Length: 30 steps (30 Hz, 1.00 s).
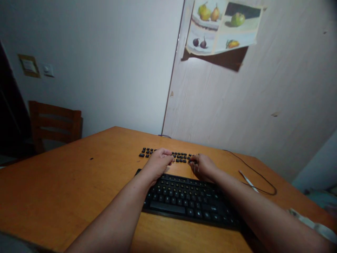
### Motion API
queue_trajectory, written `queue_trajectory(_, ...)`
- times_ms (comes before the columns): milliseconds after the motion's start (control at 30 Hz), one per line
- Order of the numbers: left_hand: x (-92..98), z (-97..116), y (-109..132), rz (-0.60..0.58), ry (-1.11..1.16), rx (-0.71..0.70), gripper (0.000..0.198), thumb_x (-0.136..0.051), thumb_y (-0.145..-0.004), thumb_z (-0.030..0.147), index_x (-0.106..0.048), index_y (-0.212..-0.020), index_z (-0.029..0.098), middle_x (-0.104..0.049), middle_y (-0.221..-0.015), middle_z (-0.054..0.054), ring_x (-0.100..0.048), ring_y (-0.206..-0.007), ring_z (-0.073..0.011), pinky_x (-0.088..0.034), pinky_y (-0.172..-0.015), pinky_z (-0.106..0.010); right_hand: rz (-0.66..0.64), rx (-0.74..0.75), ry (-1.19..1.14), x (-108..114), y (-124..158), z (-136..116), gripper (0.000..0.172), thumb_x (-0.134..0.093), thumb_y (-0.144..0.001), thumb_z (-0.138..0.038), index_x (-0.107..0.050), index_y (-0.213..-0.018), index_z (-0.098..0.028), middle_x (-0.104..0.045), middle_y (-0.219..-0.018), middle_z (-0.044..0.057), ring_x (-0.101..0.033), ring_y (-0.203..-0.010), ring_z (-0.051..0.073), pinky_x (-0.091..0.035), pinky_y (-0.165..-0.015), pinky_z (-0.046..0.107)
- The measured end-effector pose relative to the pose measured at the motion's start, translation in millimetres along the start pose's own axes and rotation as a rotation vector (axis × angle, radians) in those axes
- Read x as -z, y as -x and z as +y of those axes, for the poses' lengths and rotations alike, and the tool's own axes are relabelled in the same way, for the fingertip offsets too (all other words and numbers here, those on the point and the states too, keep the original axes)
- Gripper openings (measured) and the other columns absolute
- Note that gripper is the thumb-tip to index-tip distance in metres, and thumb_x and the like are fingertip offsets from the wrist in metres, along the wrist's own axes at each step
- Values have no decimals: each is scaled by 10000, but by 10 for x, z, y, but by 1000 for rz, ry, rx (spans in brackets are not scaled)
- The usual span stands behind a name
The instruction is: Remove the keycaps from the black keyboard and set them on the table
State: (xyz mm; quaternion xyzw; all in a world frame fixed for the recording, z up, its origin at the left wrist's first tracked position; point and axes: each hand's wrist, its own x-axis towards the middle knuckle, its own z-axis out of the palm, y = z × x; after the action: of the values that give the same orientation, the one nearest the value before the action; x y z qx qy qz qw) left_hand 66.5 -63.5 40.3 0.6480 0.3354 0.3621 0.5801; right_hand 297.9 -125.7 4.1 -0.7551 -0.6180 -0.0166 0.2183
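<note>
A black keyboard [181,196] lies on the table with its upper rows lacking keycaps and its lower rows bearing them. Beyond it, loose black keycaps [180,157] are laid out in rows. My left hand [159,163] reaches over the keyboard's far left part to these rows, thumb and fingers drawn together; whatever lies between them is hidden. At the right end of the rows is my right hand [202,166], its fingertips pinched at a dark keycap [194,161]. More keycaps [147,152] show left of my left hand.
The wooden table [105,186] meets the wall at the back. A white pen-like stick [249,181] and a dark cable [259,172] lie at right. One small dark piece [91,159] sits far left, and a wooden chair [55,121] stands beyond the table's left edge.
</note>
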Motion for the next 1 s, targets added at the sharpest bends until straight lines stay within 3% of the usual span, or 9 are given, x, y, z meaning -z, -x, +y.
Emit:
queue_trajectory(333,-7,-60,-20,-9,13,-24,236,-607,-731,216,-580,-956,147,-636,-784,-22,-549,-646,-105,-398,-585,-219,-12,-16,141,-68,-188,40,233,-612,-810,-289,-753,-973,-200,-710,-879,106,-625,-765,212,-401,-662,279)
queue_trajectory(500,7,-44,-31,0,-3,-51,219,-614,-729,212,-583,-934,142,-627,-766,-20,-551,-661,-109,-403,-605,-223,21,-14,82,244,-126,152,326,-568,-854,-368,-720,-1073,-180,-717,-1010,120,-645,-909,241,-445,-764,294)
queue_trajectory(633,13,-34,-34,19,-22,-50,232,-601,-739,219,-583,-955,139,-640,-776,-33,-569,-680,-121,-405,-609,-226,104,-10,-91,614,158,229,405,-459,-905,-463,-716,-1061,-193,-702,-1091,108,-627,-1007,252,-460,-834,320)
queue_trajectory(733,25,-53,-59,41,-36,-94,225,-587,-740,220,-588,-950,138,-644,-775,-35,-572,-676,-122,-403,-606,-226,212,-129,-343,795,456,184,393,-495,-866,-501,-715,-984,-198,-707,-870,79,-633,-773,221,-477,-684,311)
queue_trajectory(833,45,-74,-98,81,-45,-194,230,-621,-711,245,-611,-914,138,-658,-800,-39,-578,-691,-129,-407,-615,-230,255,-247,-556,842,699,84,340,-546,-829,-476,-653,-955,-179,-584,-604,1,-525,-528,148,-406,-512,255)
queue_trajectory(1000,27,6,-112,225,74,-258,212,-636,-687,269,-628,-855,139,-662,-742,-32,-575,-657,-128,-400,-607,-229,82,-242,-772,786,901,-68,326,-659,-741,-480,-578,-855,-186,-573,-573,-26,-453,-437,98,-317,-424,205)
